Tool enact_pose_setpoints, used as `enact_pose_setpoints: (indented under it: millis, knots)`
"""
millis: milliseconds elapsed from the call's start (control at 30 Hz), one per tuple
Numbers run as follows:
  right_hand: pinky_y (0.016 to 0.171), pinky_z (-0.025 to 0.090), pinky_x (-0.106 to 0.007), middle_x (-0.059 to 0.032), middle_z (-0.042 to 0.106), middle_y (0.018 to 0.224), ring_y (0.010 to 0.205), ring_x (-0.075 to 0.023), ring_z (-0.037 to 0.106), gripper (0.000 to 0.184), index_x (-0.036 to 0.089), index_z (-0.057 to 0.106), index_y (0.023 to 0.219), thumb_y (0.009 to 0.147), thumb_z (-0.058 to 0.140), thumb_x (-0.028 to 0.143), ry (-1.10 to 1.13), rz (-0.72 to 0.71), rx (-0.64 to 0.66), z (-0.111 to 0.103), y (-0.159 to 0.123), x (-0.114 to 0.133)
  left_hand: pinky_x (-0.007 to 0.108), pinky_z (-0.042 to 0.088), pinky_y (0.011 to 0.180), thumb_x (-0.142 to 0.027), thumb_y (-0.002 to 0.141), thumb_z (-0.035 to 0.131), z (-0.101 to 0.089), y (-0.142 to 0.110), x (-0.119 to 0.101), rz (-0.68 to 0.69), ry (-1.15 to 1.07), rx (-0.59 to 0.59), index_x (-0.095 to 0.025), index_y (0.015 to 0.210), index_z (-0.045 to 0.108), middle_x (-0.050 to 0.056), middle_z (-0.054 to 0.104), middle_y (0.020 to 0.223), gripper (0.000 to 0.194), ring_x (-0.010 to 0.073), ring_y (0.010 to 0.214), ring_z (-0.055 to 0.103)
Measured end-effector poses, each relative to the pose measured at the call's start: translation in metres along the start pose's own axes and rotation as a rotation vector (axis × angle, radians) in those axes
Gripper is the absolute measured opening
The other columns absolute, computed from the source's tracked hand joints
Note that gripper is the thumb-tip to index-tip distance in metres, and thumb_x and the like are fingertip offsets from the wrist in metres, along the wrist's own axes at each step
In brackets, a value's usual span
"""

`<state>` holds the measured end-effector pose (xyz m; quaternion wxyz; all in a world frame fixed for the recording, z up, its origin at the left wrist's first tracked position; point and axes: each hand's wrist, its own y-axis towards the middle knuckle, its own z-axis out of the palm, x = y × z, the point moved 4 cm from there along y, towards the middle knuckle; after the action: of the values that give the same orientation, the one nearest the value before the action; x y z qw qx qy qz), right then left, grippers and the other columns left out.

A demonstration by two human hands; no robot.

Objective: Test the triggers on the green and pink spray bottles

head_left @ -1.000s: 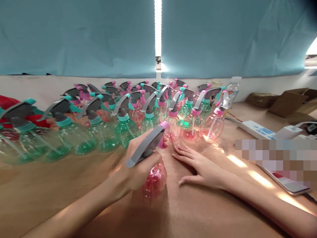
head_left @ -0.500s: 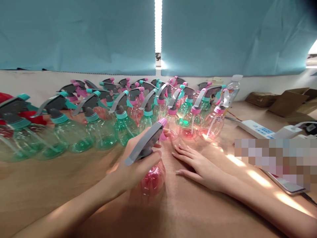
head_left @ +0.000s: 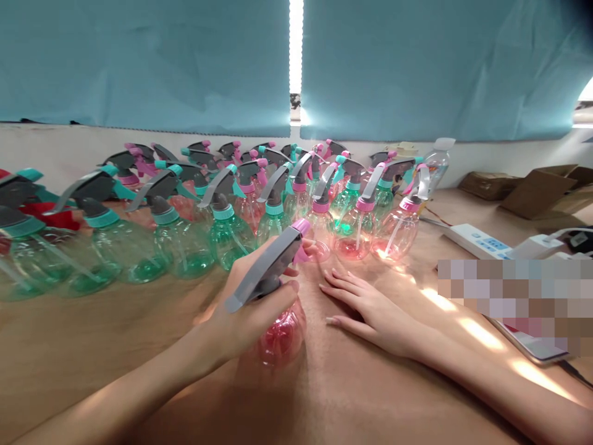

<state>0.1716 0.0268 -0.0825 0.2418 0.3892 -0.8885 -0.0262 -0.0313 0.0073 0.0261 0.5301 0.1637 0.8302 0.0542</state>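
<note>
My left hand (head_left: 250,296) is wrapped round the neck of a pink spray bottle (head_left: 281,337), just under its grey trigger head with the pink nozzle. That bottle stands upright on the brown table (head_left: 352,395), and part of its neck is hidden by my fingers. To its right, my right hand (head_left: 365,309) lies flat on the table, fingers stretched out and holding nothing. Beyond my hands, a clear pink spray bottle (head_left: 354,241) and a green spray bottle (head_left: 231,238) stand in the front row of several more.
At the right lie a white power strip (head_left: 477,240) with a plugged-in charger and a phone (head_left: 532,346), partly blurred out. An open cardboard box (head_left: 532,191) sits behind them. A clear drink bottle (head_left: 437,164) stands at the back, near the wall with a blue curtain (head_left: 148,68).
The view has shifted a little, so the bottles on the left appear slightly further left. My left hand keeps its hold on the pink spray bottle, and my right hand stays flat.
</note>
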Motion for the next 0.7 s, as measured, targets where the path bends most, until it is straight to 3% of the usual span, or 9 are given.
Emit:
enact_pose_setpoints:
  millis: [500, 700]
  knots:
    - [0.116, 0.031, -0.053, -0.0102, 0.034, 0.156, 0.144, -0.0306, 0.030, 0.058, 0.019, 0.048, 0.144, 0.096, 0.050, 0.053, -0.009, 0.000, 0.001, -0.003, 0.001, 0.002, 0.045, 0.053, 0.084, -0.028, 0.073, 0.056, 0.000, -0.001, 0.004, -0.048, -0.007, -0.004, -0.024, 0.103, 0.063, 0.003, 0.061, 0.082, 0.031, 0.0275, 0.089, 0.065]
    - [0.116, 0.031, -0.053, -0.0111, 0.031, 0.157, 0.145, -0.0304, 0.028, 0.060, 0.016, 0.048, 0.143, 0.097, 0.047, 0.054, -0.040, 0.008, 0.030, -0.001, 0.001, 0.001, 0.040, 0.053, 0.080, -0.033, 0.077, 0.059, 0.000, -0.004, 0.019, -0.094, -0.076, -0.007, -0.024, 0.095, 0.062, 0.002, 0.065, 0.088, 0.021, 0.0257, 0.089, 0.064]
